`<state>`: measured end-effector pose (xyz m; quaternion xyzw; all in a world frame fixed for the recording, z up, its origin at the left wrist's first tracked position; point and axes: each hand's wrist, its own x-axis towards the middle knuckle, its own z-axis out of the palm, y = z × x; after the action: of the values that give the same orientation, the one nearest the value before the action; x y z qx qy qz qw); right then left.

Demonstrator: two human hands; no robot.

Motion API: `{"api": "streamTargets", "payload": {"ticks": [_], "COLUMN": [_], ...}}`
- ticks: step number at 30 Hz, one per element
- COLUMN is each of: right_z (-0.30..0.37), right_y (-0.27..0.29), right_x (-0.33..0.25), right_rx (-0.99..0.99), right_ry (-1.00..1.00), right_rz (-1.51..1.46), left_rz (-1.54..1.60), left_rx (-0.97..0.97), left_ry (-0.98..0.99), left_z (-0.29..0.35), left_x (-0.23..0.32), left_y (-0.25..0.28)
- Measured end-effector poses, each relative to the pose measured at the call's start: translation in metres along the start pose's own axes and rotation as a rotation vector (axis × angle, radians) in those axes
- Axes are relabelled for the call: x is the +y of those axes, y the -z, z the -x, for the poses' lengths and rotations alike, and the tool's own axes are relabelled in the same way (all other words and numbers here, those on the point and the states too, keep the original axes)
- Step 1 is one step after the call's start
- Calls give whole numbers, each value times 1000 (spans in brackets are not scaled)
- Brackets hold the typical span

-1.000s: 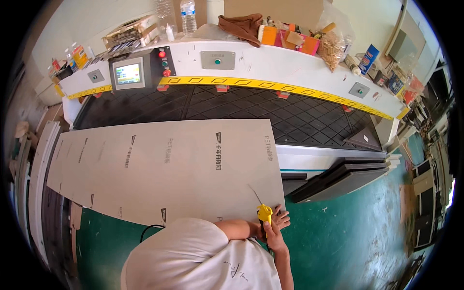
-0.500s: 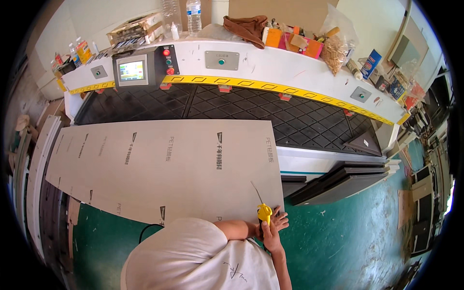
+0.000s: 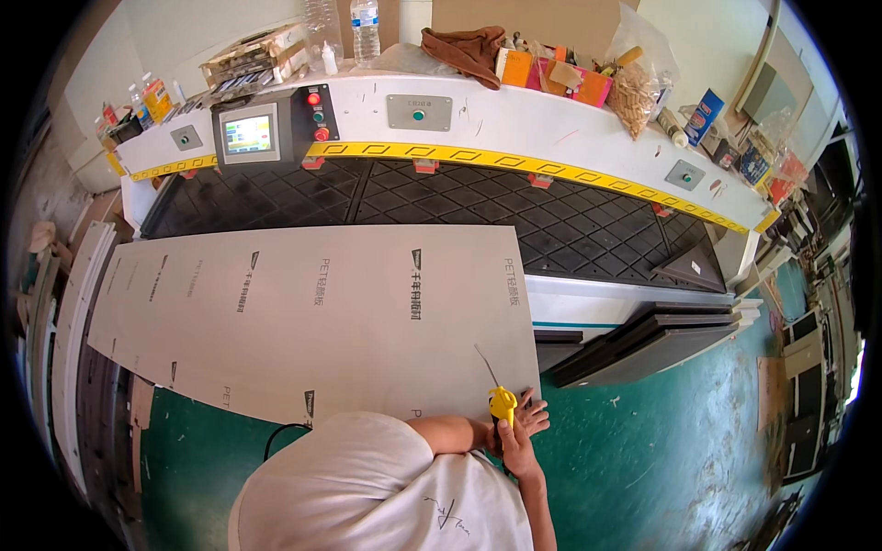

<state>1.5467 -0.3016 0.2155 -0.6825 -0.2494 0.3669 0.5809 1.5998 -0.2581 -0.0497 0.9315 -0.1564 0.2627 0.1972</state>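
My right hand (image 3: pixel 517 453) is closed round the handle of a yellow air blow gun (image 3: pixel 503 404). Its long thin metal nozzle points up and left over a large pale board (image 3: pixel 367 321) with printed marks. Just behind the gun, my left hand (image 3: pixel 534 418) lies at the board's near right corner, its fingers spread past the edge. The left forearm crosses from the left and is partly covered by the gun and my right hand. The board's far edge rests by the dark ribbed bed (image 3: pixel 441 197) of a white machine.
A white beam (image 3: pixel 514 119) with a yellow strip and a screen (image 3: pixel 250 135) spans the machine; bottles, a brown cloth (image 3: pixel 464 55) and boxes sit on top. Dark panels (image 3: pixel 657 342) are stacked at right above green floor (image 3: pixel 625 450). A black hose (image 3: pixel 280 433) curves by my body.
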Motion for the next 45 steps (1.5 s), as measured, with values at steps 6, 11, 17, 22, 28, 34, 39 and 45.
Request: {"api": "streamTargets", "payload": {"ticks": [6, 11, 17, 22, 28, 34, 39, 45], "right_z": [-6, -2, -2, -4, -3, -2, -2, -2], "right_y": [-6, 5, 3, 2, 5, 8, 8, 5], "right_x": [3, -4, -4, -1, -1, 0, 9, 9], "right_rx": [-76, -67, -62, -48, -55, -74, -56, -71], "right_ry": [-37, -71, -7, 17, -3, -34, 2, -26], "right_rz": [-2, 132, 153, 130, 117, 121, 126, 91], "left_rz": [-30, -84, -104, -90, -96, -98, -85, -67], "left_rx": [-67, -200, -39, -19, -29, -25, 5, 23], "left_ry": [80, 10, -31, -4, 2, -25, -24, -1], "left_z": [18, -8, -9, -9, -10, -9, -11, -4], "left_x": [-15, 5, 2, 1, 3, 1, 3, -2], "left_y": [-16, 17, 28, 23, 22, 26, 22, 13]}}
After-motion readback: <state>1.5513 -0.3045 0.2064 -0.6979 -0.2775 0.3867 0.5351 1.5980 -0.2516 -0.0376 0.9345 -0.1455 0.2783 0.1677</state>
